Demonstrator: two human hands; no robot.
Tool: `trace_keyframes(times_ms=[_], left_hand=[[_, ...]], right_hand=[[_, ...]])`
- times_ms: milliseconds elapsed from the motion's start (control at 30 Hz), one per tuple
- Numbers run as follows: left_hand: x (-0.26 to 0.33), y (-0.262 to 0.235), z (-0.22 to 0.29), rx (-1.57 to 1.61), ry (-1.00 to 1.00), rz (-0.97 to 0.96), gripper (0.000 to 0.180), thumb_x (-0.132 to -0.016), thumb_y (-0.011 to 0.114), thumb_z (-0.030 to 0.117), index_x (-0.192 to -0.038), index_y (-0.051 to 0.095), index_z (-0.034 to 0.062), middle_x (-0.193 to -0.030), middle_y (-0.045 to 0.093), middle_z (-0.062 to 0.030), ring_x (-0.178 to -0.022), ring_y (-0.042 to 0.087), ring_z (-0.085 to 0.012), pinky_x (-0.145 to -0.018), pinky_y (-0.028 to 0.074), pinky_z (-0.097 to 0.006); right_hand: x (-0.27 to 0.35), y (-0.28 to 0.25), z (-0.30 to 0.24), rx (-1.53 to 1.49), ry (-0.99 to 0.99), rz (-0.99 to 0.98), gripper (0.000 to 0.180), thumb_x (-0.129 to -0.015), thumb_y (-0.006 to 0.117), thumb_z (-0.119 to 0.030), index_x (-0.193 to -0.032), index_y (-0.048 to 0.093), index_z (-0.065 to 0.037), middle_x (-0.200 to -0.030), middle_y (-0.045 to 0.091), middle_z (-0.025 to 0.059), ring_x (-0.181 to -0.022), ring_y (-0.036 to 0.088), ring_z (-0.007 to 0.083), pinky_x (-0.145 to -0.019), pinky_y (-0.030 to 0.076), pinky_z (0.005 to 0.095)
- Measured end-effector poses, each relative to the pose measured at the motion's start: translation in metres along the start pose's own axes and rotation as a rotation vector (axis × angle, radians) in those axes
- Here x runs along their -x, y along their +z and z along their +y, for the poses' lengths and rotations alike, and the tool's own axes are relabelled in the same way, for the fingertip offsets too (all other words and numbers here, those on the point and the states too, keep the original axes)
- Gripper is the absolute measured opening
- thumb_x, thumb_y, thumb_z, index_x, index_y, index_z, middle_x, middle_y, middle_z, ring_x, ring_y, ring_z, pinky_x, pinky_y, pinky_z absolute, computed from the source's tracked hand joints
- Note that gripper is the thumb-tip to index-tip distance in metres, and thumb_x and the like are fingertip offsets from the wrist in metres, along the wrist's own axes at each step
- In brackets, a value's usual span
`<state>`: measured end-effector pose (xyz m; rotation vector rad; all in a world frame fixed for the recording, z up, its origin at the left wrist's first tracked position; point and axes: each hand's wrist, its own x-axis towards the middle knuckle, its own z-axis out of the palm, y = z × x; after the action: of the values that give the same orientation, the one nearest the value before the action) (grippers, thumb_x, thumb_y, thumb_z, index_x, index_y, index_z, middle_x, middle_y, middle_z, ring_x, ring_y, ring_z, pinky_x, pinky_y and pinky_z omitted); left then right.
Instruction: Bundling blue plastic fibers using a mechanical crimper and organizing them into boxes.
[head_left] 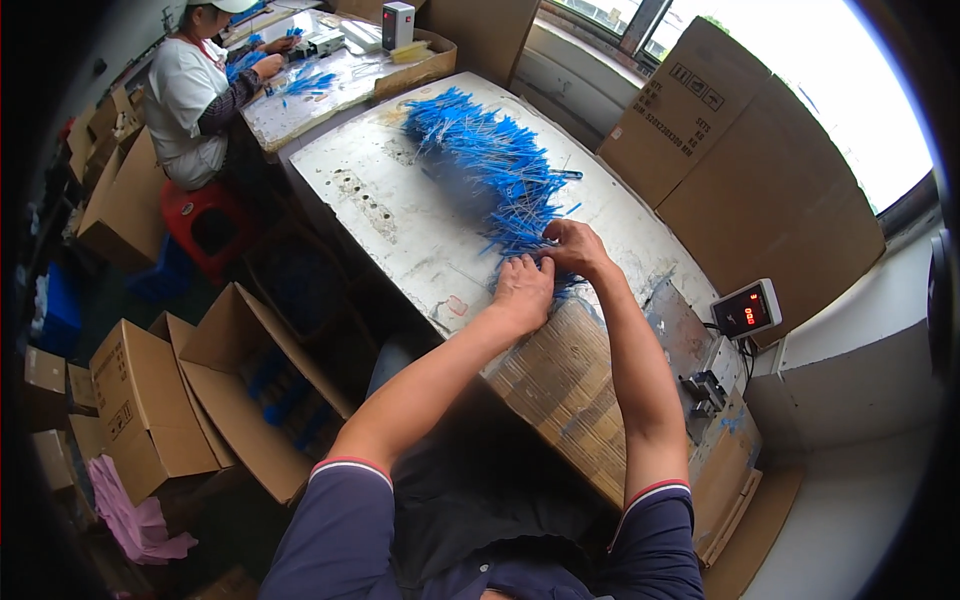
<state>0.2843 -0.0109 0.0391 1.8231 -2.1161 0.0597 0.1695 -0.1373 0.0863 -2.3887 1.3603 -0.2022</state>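
Blue pile [500, 165]: bulk loose on desk [350, 190], unhandled. Left hand [523, 288], right hand [577, 248] at its near end, fingers curled; grip hidden, cannot tell. Blue pieces [285, 395] already in open box [225, 372], left.

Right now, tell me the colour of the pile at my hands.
The pile is blue with whitish strands; the head view shows it.
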Motion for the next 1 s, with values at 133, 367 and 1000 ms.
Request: trace_keyframes(times_ms=[133,367,1000], left_hand=[[-0.004,-0.001,0.006,0.001,0.031,-0.047,0.044,-0.081,0.069,0.011,-0.121,0.055,-0.0002,-0.108,0.064,-0.0191,-0.101,0.065,-0.0327,-0.089,0.05,-0.043],[0.006,0.0,0.007,0.037,0.069,-0.01,0.032,-0.08,0.066,0.008,-0.109,0.057,0.0025,-0.105,0.066,-0.0176,-0.099,0.065,-0.0321,-0.088,0.05,-0.042],[0.006,-0.006,0.006,0.06,0.027,0.049,0.046,-0.079,0.066,0.009,-0.122,0.054,-0.0036,-0.118,0.059,-0.0223,-0.12,0.055,-0.0383,-0.105,0.039,-0.047]], right_hand=[[-0.003,0.0,0.013,0.007,-0.091,0.018,0.042,-0.075,0.082,-0.029,-0.11,0.072,-0.007,-0.117,0.073,0.0145,-0.111,0.068,0.0323,-0.094,0.054,0.0405],[-0.011,0.014,-0.003,0.323,-0.259,0.149,0.018,-0.081,0.065,-0.012,-0.098,0.063,-0.006,-0.088,0.073,0.0189,-0.087,0.071,0.0408,-0.08,0.055,0.0496],[-0.009,0.012,-0.002,0.109,-0.012,-0.009,0.046,-0.079,0.073,-0.019,-0.12,0.061,-0.005,-0.105,0.072,0.0208,-0.103,0.069,0.0405,-0.087,0.054,0.0463]])
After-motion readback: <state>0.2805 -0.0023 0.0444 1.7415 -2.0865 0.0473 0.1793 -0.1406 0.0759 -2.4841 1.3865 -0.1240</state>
